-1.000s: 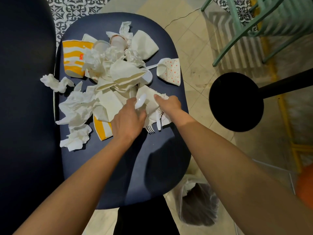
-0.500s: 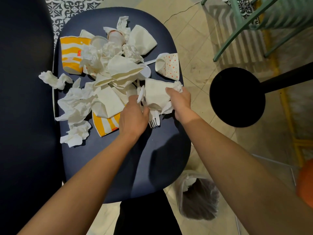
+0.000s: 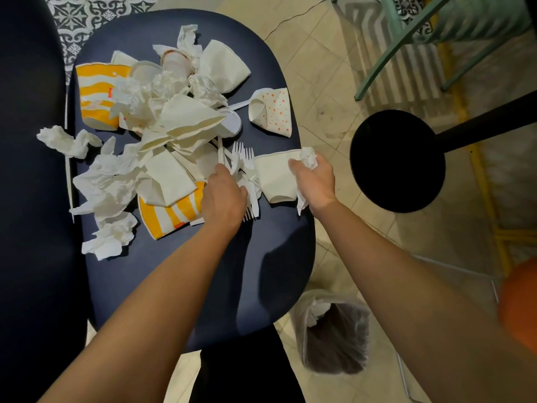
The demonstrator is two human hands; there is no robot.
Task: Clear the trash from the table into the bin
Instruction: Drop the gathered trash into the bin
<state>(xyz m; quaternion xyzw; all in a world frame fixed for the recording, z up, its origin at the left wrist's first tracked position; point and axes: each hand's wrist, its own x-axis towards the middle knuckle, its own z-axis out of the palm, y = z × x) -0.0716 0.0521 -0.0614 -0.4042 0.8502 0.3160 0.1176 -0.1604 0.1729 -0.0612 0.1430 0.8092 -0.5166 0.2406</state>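
Observation:
A heap of trash covers the dark blue table (image 3: 180, 280): crumpled napkins (image 3: 107, 181), folded paper plates (image 3: 189, 120), yellow-striped cups (image 3: 96, 94) and a dotted paper cup (image 3: 271, 112). My left hand (image 3: 223, 196) is closed around a bunch of white plastic forks (image 3: 242, 158) at the heap's near edge. Near the table's right edge, my right hand (image 3: 315, 181) grips a flattened white paper cup (image 3: 274, 178) together with a crumpled napkin. The bin (image 3: 334, 333), lined with a clear bag, stands on the floor below the table's near right corner.
A black round stool (image 3: 396, 161) stands right of the table. Green chair legs (image 3: 406, 45) are at the top right. A dark seat (image 3: 29, 199) runs along the left. Something orange (image 3: 520, 303) shows at the right edge.
My right hand has drawn the white paper cup and napkin rightward, away from the heap. My left hand has gathered the plastic forks, whose tines now stick up beyond its fingers.

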